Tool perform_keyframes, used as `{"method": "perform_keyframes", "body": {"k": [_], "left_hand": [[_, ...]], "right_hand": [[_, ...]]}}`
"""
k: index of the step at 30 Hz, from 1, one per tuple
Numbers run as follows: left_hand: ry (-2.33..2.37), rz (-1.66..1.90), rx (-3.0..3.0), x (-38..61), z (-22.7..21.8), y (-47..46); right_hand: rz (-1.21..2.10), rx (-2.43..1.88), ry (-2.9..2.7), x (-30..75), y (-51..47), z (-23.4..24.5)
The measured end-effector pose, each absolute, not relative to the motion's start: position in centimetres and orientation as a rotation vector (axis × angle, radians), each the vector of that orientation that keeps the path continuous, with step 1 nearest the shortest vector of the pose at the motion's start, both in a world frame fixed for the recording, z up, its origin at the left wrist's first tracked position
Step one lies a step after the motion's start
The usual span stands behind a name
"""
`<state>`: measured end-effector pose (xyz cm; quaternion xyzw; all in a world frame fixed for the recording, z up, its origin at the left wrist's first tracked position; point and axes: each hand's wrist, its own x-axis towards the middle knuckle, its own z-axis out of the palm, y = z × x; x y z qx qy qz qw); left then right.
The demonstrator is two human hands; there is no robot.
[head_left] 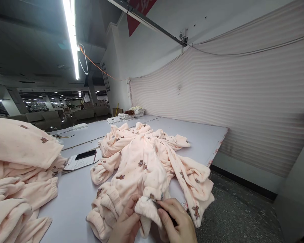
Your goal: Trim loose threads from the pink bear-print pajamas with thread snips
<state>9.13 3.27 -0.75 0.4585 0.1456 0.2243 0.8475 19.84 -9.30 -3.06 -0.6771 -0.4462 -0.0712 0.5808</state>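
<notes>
A pale pink fleece garment point(134, 158) with brown bear prints lies bunched on the table in front of me. My left hand point(128, 219) pinches its gathered cuff point(148, 209) near the table's front edge. On the cuff's other side, my right hand point(176, 217) is closed around small dark thread snips point(156, 204), mostly hidden by the fingers. Their tip lies against the cuff fabric. To the right, a sleeve-like part point(195, 179) of the same fleece hangs over the table edge.
More pink fleece garments point(17, 145) are heaped at the left. A black phone point(86, 155) rests on a clipboard with papers point(76, 163). Folded cloth stacks point(136, 110) stand at the table's far end. Striped sheeting point(230, 91) covers the right wall, and a grey cabinet point(297, 189) stands at right.
</notes>
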Motion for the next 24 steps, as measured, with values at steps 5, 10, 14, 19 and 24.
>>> {"method": "perform_keyframes", "body": {"k": [5, 10, 14, 19, 24], "left_hand": [[0.31, 0.682, 1.33, 8.5, -0.5, 3.2], [0.358, 0.61, 1.925, 8.2, 1.6, 2.8], [0.543, 0.38, 1.594, 8.4, 2.1, 3.4], [0.503, 0.377, 1.234, 8.8, 1.0, 3.9], [0.337, 0.299, 1.188, 9.0, 1.3, 3.6]], "right_hand": [[-0.282, -1.718, -0.883, 18.6, -9.3, -4.9], [-0.465, -1.864, -0.791, 19.8, -8.6, -4.4], [-0.37, -1.907, -0.826, 21.1, -8.2, -3.0], [-0.178, -1.703, -0.998, 20.0, -9.0, -2.9], [-0.245, -1.729, -1.022, 19.1, -9.1, -3.1]]}}
